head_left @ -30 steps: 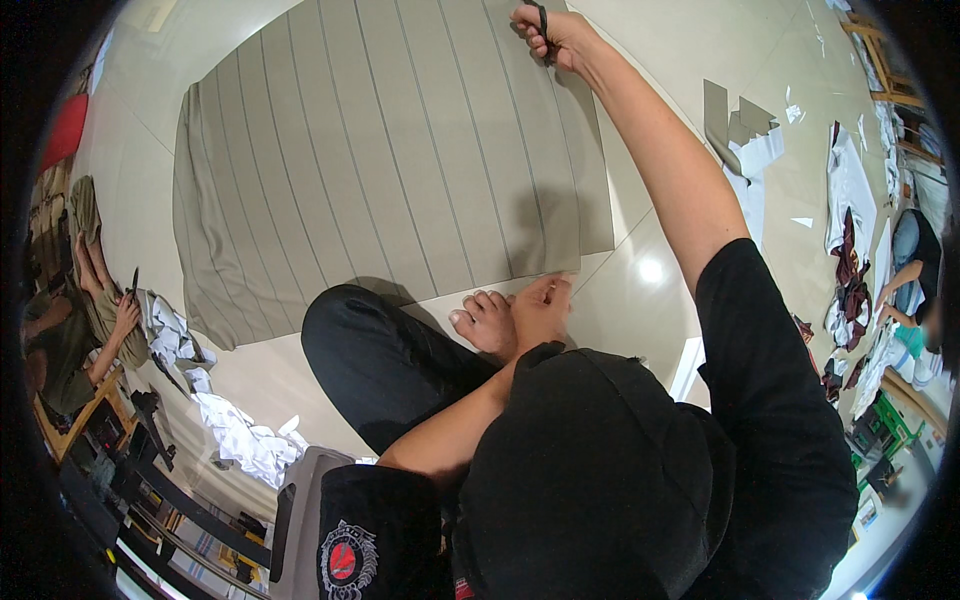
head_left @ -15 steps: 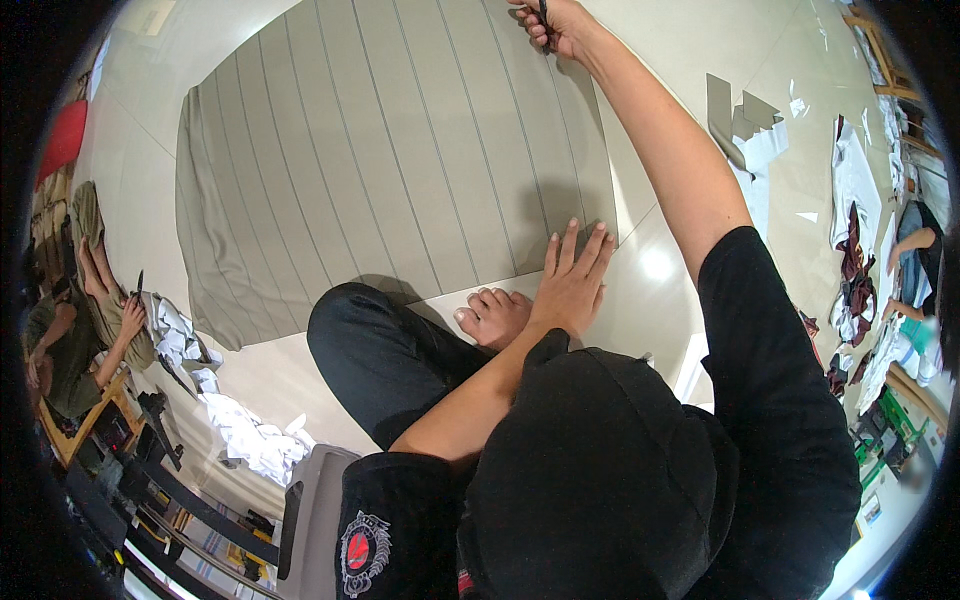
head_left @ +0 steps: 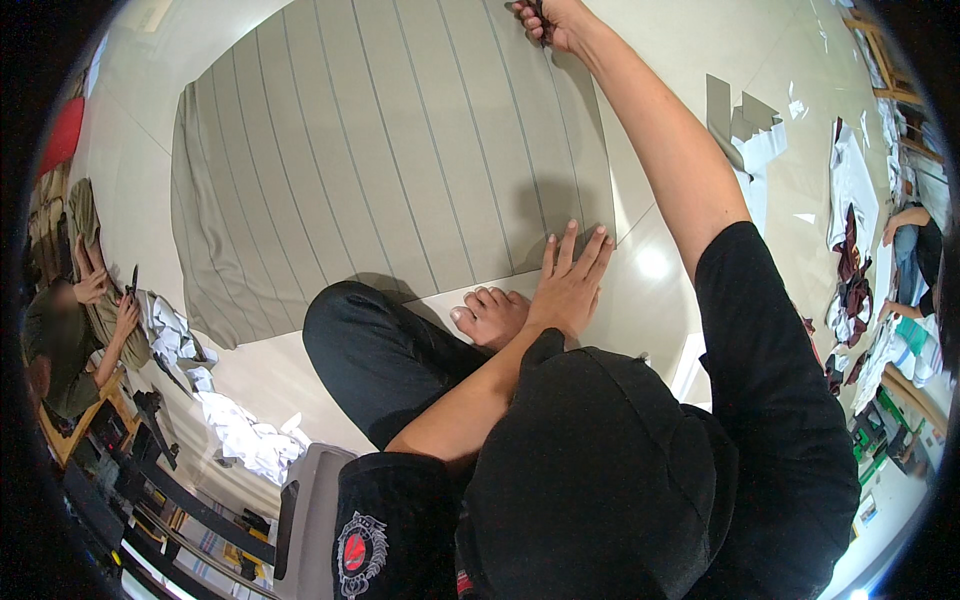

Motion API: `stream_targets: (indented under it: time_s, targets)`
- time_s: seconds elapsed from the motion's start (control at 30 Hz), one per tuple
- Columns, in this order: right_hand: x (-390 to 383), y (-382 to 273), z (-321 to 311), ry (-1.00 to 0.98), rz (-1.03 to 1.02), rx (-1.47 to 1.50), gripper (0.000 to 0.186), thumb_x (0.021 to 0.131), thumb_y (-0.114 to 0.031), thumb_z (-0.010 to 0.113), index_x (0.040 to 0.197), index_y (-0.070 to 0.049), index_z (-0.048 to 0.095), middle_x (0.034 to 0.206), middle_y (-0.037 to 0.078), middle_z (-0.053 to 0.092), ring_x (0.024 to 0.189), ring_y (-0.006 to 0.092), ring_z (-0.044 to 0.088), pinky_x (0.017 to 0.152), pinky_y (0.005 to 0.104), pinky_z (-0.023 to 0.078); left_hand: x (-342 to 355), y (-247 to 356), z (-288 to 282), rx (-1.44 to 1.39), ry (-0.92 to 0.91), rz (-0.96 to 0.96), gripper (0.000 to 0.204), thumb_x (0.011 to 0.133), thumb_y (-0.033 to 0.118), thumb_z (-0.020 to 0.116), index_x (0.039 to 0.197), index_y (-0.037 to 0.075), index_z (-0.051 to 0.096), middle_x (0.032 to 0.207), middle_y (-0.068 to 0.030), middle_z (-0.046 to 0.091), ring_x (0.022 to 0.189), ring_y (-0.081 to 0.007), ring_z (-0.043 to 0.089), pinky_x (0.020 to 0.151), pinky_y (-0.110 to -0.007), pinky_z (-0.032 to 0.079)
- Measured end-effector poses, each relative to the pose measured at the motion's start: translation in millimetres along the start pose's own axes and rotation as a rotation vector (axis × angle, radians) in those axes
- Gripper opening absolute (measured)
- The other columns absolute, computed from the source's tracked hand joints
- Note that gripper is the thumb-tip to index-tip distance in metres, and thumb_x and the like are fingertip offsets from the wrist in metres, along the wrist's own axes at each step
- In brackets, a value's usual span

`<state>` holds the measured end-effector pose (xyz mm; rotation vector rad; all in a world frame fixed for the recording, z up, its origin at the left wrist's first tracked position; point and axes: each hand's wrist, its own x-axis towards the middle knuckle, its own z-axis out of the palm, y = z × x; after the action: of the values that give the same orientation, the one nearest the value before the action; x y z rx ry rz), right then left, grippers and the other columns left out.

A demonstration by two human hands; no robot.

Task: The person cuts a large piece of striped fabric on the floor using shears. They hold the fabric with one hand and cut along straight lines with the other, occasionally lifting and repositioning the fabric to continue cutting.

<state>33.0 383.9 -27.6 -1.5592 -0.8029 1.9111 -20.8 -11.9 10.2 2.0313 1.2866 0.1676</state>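
A khaki cloth with dark parallel lines [head_left: 390,150] lies on the tiled floor before me, rumpled along its left side. My left hand [head_left: 570,280] rests with fingers spread at the cloth's near right corner, just right of my bare foot [head_left: 490,318] and bent black-trousered leg. My right hand [head_left: 550,25] is stretched to the far right of the cloth, fingers wrapped round a black object [head_left: 538,22], perhaps scissor handles; its form is partly hidden.
Paper offcuts [head_left: 755,145] lie at the right, beside piled garments [head_left: 848,260]. White crumpled material [head_left: 245,440] is at lower left. A grey chair-like object [head_left: 310,500] stands behind it. Co-workers sit at the far left [head_left: 60,350] and far right [head_left: 915,260].
My left hand has gone from curled fingers at the near edge to spread flat on the corner. My right hand has edged slightly upward, still gripping the black object.
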Motion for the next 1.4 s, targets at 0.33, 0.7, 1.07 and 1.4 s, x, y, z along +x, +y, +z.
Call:
stream_targets:
  time_s: [0.33, 0.7, 1.07, 1.4]
  targets:
    - [-1, 1, 2, -0.002, -0.016, 0.002, 0.027, 0.087, -0.031, 0.072, 0.070, -0.014, 0.060, 0.058, -0.004, 0.051, 0.047, 0.0103, 0.045, 0.043, 0.0265, 0.036, 1, -4, 4, 0.043, -0.011, 0.014, 0.076, 0.091, 0.019, 0.063, 0.159, 0.015, 0.028, 0.167, -0.0041, 0.019, 0.154, -0.0394, 0.010, 0.123, -0.060, 0.016]
    - [-4, -2, 5, -0.006, -0.037, 0.012, 0.026, 0.087, -0.030, 0.073, 0.072, -0.013, 0.061, 0.059, -0.002, 0.053, 0.049, 0.0125, 0.047, 0.046, 0.0283, 0.038, 1, -4, 4, 0.022, -0.041, 0.008, 0.078, 0.091, 0.019, 0.063, 0.160, 0.016, 0.027, 0.168, -0.0042, 0.017, 0.154, -0.0397, 0.010, 0.123, -0.060, 0.014]
    - [-1, -7, 7, -0.005, -0.045, -0.011, 0.025, 0.086, -0.030, 0.074, 0.073, -0.012, 0.062, 0.061, 0.000, 0.055, 0.051, 0.0148, 0.050, 0.048, 0.0300, 0.040, 0, -6, 4, 0.006, -0.033, 0.010, 0.078, 0.091, 0.020, 0.063, 0.160, 0.016, 0.027, 0.169, -0.0043, 0.016, 0.154, -0.0400, 0.008, 0.123, -0.062, 0.012]
    - [4, -13, 5, 0.008, -0.054, -0.049, 0.024, 0.085, -0.029, 0.074, 0.074, -0.011, 0.063, 0.062, 0.001, 0.057, 0.053, 0.0168, 0.052, 0.050, 0.0316, 0.042, -1, -5, 7, 0.012, -0.032, 0.008, 0.079, 0.091, 0.021, 0.063, 0.161, 0.016, 0.025, 0.169, -0.0042, 0.015, 0.154, -0.0402, 0.008, 0.123, -0.062, 0.013]
